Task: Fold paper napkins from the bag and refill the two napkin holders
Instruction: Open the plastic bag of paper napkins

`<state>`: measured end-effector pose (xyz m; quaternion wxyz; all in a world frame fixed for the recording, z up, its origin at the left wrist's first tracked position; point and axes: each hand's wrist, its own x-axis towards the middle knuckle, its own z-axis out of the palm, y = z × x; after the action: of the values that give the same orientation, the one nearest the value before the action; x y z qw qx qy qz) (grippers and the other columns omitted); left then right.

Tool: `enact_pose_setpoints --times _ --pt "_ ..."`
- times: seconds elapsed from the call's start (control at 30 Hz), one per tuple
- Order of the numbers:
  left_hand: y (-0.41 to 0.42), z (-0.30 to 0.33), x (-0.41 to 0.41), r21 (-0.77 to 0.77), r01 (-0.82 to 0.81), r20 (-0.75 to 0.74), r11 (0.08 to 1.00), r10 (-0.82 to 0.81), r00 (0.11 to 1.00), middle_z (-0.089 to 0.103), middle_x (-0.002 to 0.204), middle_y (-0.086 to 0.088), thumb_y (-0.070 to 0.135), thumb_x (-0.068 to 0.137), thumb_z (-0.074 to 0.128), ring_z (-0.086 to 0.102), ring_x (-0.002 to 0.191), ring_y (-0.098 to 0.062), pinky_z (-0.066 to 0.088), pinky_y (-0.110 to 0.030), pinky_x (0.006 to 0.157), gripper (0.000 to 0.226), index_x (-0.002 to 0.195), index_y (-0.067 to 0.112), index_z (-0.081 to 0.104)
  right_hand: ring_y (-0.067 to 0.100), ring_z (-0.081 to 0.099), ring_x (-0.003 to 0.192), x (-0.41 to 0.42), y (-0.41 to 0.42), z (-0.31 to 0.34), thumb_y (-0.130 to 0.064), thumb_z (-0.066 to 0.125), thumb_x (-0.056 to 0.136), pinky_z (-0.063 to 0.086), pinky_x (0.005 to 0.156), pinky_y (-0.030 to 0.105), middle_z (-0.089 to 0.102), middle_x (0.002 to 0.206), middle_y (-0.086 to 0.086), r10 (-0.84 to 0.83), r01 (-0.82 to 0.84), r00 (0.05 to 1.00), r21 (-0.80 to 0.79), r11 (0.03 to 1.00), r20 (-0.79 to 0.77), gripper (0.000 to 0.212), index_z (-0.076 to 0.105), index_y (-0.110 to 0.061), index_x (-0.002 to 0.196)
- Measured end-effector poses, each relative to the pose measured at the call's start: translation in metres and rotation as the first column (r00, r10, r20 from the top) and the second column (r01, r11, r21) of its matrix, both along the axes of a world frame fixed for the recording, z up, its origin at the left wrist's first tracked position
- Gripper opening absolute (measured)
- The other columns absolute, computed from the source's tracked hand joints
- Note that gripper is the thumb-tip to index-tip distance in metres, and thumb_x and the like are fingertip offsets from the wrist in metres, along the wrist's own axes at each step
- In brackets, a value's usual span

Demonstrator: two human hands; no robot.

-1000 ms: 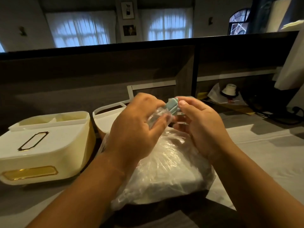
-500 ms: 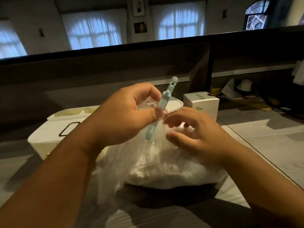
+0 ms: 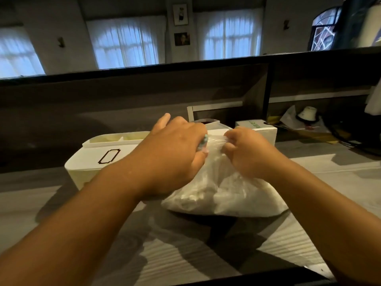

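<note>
A clear plastic bag [image 3: 226, 193] full of white paper napkins lies on the table in front of me. My left hand [image 3: 175, 153] holds a pale blue bag clip [image 3: 204, 141], mostly hidden under its fingers, and pinches the bag's mouth on the left. My right hand [image 3: 245, 149] grips the crumpled top of the bag from the right. A cream napkin holder [image 3: 92, 162] with a black-framed label stands to the left. Behind my hands a second white holder [image 3: 216, 129] is only partly visible.
A small white carton [image 3: 259, 129] with green print stands behind the bag on the right. A dark wooden partition [image 3: 123, 104] runs across the back of the table. Clutter with a white hat [image 3: 308, 114] lies at the far right.
The blue clip stood upright between my fingers half a second ago; now my left hand has closed over it and both hands have dropped onto the bag's top and pull at it.
</note>
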<state>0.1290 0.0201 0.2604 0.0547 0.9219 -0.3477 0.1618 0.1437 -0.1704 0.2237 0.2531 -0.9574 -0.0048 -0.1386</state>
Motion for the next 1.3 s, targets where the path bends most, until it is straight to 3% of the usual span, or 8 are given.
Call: enact_pose_setpoints --times 0.3,0.57,0.67,0.73,0.83,1.03,1.17,1.3 --pt "0.005 -0.017 -0.017 -0.001 -0.028 0.102 1.0 0.028 0.994 0.039 0.143 0.007 0.039 0.094 0.056 0.032 0.132 -0.013 0.016 -0.039 0.121 0.031 0.121 0.029 0.043 0.023 0.061 0.086 0.005 -0.045 -0.006 -0.013 0.045 0.1 0.056 0.079 0.041 0.061 0.09 0.004 -0.18 0.163 0.979 0.164 0.973 0.092 0.019 0.063 -0.016 0.101" --pt "-0.003 -0.022 -0.028 -0.054 -0.233 -0.166 0.971 0.221 0.961 0.038 0.09 0.01 0.022 0.099 0.055 0.045 0.072 -0.011 0.035 -0.022 0.057 0.026 0.104 0.031 0.031 0.029 0.055 0.085 0.007 -0.1 -0.008 -0.017 0.046 0.099 0.05 0.076 0.043 0.055 0.09 0.007 -0.501 0.492 0.859 0.1 0.865 0.105 0.017 0.056 -0.011 0.112" --pt "-0.004 -0.031 -0.023 -0.001 -0.254 -0.267 0.967 0.244 0.932 0.045 0.091 0.007 0.015 0.099 0.055 0.057 0.074 -0.015 0.045 -0.023 0.054 0.036 0.121 0.028 0.03 0.032 0.051 0.113 0.002 -0.086 -0.013 -0.025 0.059 0.094 0.047 0.097 0.048 0.052 0.127 0.011 -0.502 0.491 0.85 0.101 0.865 0.16 0.046 0.045 -0.019 0.138" --pt "-0.001 -0.035 -0.017 -0.004 -0.245 -0.373 0.969 0.226 0.9 0.052 0.099 0.001 0.014 0.1 0.055 0.061 0.082 -0.018 0.054 -0.027 0.062 0.043 0.132 0.026 0.029 0.031 0.038 0.131 -0.009 -0.063 -0.016 -0.026 0.068 0.087 0.036 0.109 0.046 0.04 0.144 0.01 -0.371 0.39 0.825 0.044 0.92 0.426 0.065 0.038 -0.022 0.144" --pt "0.005 -0.039 -0.01 0.053 -0.265 -0.453 0.963 0.259 0.853 0.057 0.1 -0.002 0.016 0.101 0.054 0.061 0.085 -0.017 0.051 -0.026 0.063 0.04 0.135 0.024 0.033 0.018 0.044 0.115 -0.027 -0.014 -0.017 -0.02 0.068 0.086 0.038 0.094 0.031 0.052 0.127 0.006 0.069 0.035 0.767 -0.149 0.988 0.638 0.046 0.051 -0.022 0.129" --pt "0.034 -0.057 -0.015 0.321 -0.299 -0.437 0.899 0.42 0.795 0.054 0.121 -0.009 0.019 0.095 0.058 0.06 0.1 -0.026 0.051 -0.033 0.078 0.039 0.131 0.013 0.047 0.009 0.043 0.115 -0.01 0.044 -0.025 -0.03 0.054 0.099 0.044 0.092 0.024 0.051 0.129 -0.01 0.303 -0.231 0.928 -0.303 0.925 0.216 0.029 0.055 -0.034 0.127" --pt "0.068 -0.059 -0.019 0.42 -0.354 -0.477 0.836 0.535 0.698 0.063 0.1 -0.003 0.016 0.092 0.064 0.062 0.088 -0.018 0.055 -0.032 0.082 0.009 0.1 0.019 0.062 0.012 0.037 0.127 0.006 0.08 -0.026 -0.033 0.052 0.1 0.041 0.105 0.036 0.044 0.14 -0.01 0.361 -0.323 0.93 -0.308 0.895 0.072 0.036 0.05 -0.037 0.135" --pt "0.114 -0.063 -0.01 0.556 -0.435 -0.418 0.708 0.691 0.59 0.064 0.107 -0.004 0.017 0.092 0.066 0.063 0.097 -0.019 0.054 -0.034 0.09 0.022 0.113 0.017 0.066 0.016 0.031 0.14 0.022 0.133 -0.026 -0.039 0.055 0.098 0.033 0.115 0.041 0.039 0.151 -0.009 0.443 -0.406 0.895 -0.322 0.855 0.049 0.049 0.042 -0.036 0.145"
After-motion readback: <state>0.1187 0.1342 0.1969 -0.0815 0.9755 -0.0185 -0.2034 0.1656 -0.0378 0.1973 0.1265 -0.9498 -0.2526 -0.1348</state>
